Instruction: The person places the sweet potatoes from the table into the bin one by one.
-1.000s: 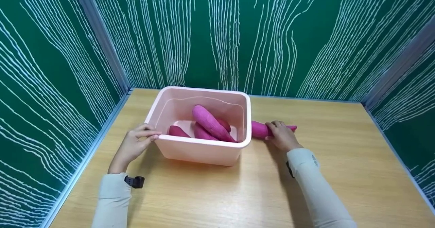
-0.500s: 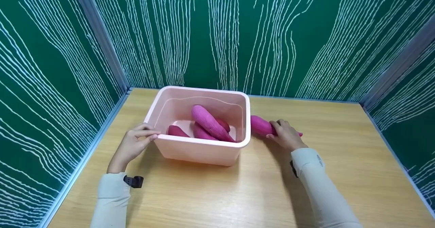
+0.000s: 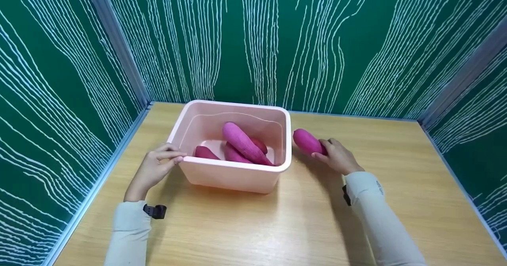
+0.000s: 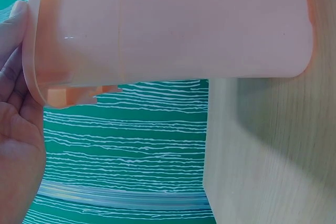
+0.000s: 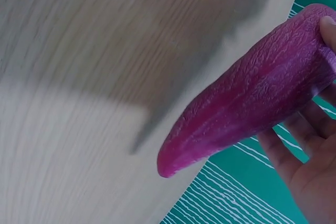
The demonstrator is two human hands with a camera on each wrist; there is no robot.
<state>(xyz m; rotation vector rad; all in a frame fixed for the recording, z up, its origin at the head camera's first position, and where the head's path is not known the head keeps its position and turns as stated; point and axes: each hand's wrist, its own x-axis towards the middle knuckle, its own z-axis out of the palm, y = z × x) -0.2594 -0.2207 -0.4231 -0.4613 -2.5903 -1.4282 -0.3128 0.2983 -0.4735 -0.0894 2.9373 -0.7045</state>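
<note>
In the head view a pale pink plastic bin [image 3: 233, 178] stands on the table, with several sweet potatoes inside. The longest sweet potato [image 3: 242, 139] lies slantwise over others, and a redder sweet potato [image 3: 206, 152] shows by the near left wall. My left hand [image 3: 153, 169] pinches the bin's near left rim between thumb and fingers. To the right of the bin, my right hand [image 3: 337, 156] grips a magenta sweet potato [image 3: 308, 140], its blunt end towards the bin. The right wrist view shows this sweet potato's tapered end [image 5: 184, 150] apart from its shadow, above the table.
The wooden table [image 3: 237, 234] runs on in front and to the right of the bin. Green walls [image 3: 356, 60] with white wavy lines close it in at the back and on both sides, joined by metal posts [image 3: 119, 40].
My right hand has moved a little right, carrying the sweet potato clear of the bin's side; its blunt end has swung up and away from me. My left hand stays on the rim.
</note>
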